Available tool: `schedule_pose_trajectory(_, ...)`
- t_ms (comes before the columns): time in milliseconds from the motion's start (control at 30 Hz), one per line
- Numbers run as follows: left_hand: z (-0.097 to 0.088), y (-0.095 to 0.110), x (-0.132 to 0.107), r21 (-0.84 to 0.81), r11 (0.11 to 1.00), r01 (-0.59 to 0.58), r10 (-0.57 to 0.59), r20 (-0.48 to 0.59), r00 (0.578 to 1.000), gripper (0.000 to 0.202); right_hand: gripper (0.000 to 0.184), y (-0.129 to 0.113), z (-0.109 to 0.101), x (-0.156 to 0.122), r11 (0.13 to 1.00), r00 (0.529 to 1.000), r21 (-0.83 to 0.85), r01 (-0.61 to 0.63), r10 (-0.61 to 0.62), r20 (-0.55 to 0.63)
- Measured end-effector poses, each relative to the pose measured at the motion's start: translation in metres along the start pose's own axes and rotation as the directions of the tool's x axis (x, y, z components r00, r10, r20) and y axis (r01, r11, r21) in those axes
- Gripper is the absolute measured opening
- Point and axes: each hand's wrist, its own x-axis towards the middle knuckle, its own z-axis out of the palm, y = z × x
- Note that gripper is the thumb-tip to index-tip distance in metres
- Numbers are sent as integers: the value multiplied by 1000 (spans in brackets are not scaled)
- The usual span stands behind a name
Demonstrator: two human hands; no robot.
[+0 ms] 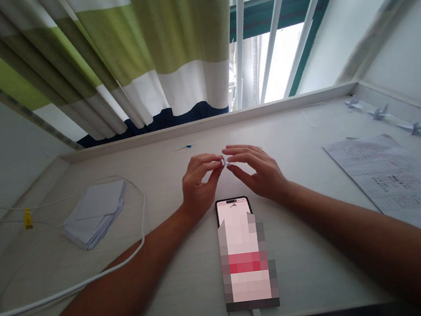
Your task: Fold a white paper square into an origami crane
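Observation:
Over the middle of the table, just beyond the phone, a small piece of folded white paper (pixel 225 161) is held up between my two hands. My left hand (pixel 200 182) pinches its left side between thumb and fingertips. From the other side, my right hand (pixel 259 170) has its thumb and index fingertip at the paper's right edge, with the other fingers curved above. The fingers cover much of the paper, so its exact shape is hard to make out. A phone (pixel 238 236) with a lit screen, partly blurred, lies between my forearms.
A stack of white paper (pixel 96 209) lies left, beside a white cable (pixel 143 214) crossing my left forearm. Written sheets (pixel 387 173) are at right, near several folded paper birds (pixel 416 127). A small blue-and-white item (pixel 188 146) lies near the table's raised back edge (pixel 177 131).

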Motion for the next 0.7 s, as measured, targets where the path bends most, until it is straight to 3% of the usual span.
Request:
schedule_pose_trajectory(133,1,1,-1,-34,998,46,-46,0,999,12,20,-4,0,0,993,998,101,-56,56,1)
schedule_pose_trajectory(400,1,2,-1,-69,990,120,-118,37,992,7,22,-6,0,2,984,994,146,-98,104,-35)
schedule_pose_trajectory(700,2,3,-3,-123,979,164,-154,90,984,8,7,-7,1,1,960,968,154,-234,244,-49)
